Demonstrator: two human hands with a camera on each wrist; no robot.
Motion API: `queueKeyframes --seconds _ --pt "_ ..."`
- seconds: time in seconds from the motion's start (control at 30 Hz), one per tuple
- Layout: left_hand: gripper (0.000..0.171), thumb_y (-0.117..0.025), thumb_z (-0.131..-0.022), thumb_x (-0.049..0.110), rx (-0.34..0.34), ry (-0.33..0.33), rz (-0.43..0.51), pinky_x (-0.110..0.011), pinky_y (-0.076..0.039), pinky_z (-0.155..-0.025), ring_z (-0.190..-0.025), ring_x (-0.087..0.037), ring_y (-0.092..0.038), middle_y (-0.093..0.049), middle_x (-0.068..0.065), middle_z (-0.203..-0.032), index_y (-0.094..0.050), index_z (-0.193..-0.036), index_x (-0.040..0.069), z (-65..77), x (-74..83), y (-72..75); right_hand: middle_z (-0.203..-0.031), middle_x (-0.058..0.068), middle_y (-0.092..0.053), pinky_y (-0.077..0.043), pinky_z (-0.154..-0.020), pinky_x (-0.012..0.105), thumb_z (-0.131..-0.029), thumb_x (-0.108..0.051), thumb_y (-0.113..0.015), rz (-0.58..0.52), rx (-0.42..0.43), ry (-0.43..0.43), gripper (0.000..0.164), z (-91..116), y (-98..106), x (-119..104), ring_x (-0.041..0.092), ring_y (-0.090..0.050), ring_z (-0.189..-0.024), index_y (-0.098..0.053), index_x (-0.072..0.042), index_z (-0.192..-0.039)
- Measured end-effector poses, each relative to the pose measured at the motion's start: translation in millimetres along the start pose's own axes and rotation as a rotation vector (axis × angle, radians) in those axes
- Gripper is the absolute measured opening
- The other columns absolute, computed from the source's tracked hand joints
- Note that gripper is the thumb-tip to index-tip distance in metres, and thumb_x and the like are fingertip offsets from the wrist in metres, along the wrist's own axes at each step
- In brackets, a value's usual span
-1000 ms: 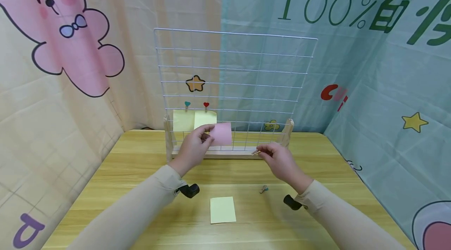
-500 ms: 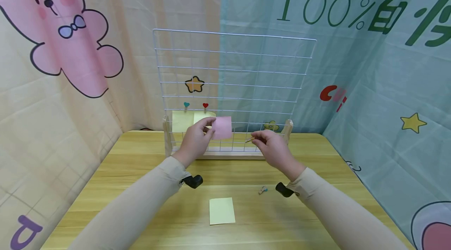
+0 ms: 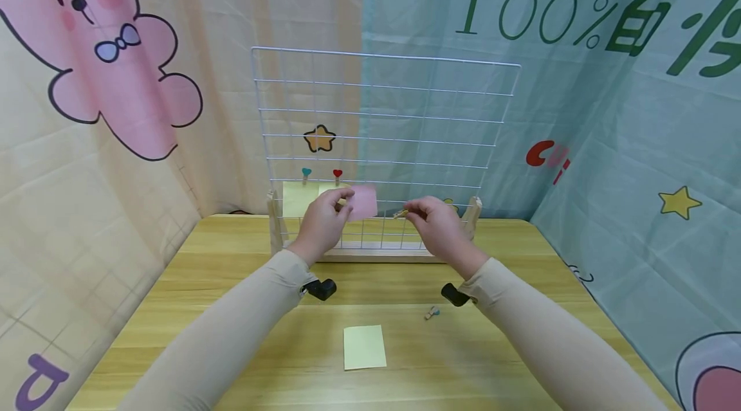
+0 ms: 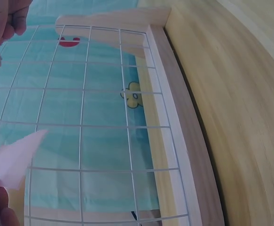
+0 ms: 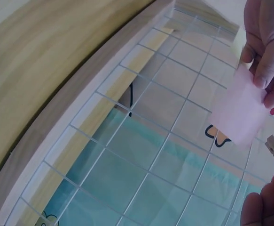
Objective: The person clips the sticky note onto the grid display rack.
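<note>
**Pink note [image 3: 365,203] and wooden clip [image 3: 399,213] meeting before the wire grid [image 3: 388,56]**

In the head view, the left hand [image 3: 323,223] is pinching the pink note's left edge between thumb and fingers, near the frame's centre. Right of centre, the right hand [image 3: 438,224] is holding the wooden clip in a tight fingertip pinch, near the note but apart from it. Two yellow notes [image 3: 299,199] are hanging left of centre beneath a teal heart clip [image 3: 306,173] and a red heart clip [image 3: 338,173]. At lower centre, a pale note [image 3: 365,347] is lying on the table [image 3: 289,366], a loose clip [image 3: 431,313] sitting to its upper right.
</note>
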State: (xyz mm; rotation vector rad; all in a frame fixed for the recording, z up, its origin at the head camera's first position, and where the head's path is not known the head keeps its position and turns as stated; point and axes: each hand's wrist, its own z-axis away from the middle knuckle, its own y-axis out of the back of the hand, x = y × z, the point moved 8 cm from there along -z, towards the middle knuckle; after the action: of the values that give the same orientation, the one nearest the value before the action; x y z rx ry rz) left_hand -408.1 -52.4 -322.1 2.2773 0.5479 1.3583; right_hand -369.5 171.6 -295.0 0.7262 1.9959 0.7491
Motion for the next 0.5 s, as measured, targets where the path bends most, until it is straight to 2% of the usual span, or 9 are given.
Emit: queueKeyframes --seconds 0.23,0.5 --pt "0.029 -0.058 -0.110 0.020 -0.024 0.042 0.020 -0.033 -0.060 -0.079 -0.110 -0.024 -0.069 -0.070 -0.006 -0.132 -0.065 -0.138 0.014 -4.3 -5.3 -5.8 -0.102 0.009 -0.065 -0.054 -0.077 0.035 -0.105 -0.013 -0.065 0.004 0.028 0.015 0.020 -17 1 -8 0.023 -0.061 -0.089 -0.077 -0.004 -0.119" --pt "0.029 -0.057 -0.109 0.018 -0.016 0.067 0.034 -0.036 -0.060 -0.082 -0.110 -0.023 -0.068 -0.071 -0.005 -0.129 -0.064 -0.137 0.014 -11.1 -7.5 -11.8 -0.100 0.009 -0.066 -0.047 -0.075 0.035 -0.105 -0.014 -0.065 0.074 0.024 0.028 0.022 -41 -6 -15 0.023 -0.056 -0.086 -0.078 -0.004 -0.120"
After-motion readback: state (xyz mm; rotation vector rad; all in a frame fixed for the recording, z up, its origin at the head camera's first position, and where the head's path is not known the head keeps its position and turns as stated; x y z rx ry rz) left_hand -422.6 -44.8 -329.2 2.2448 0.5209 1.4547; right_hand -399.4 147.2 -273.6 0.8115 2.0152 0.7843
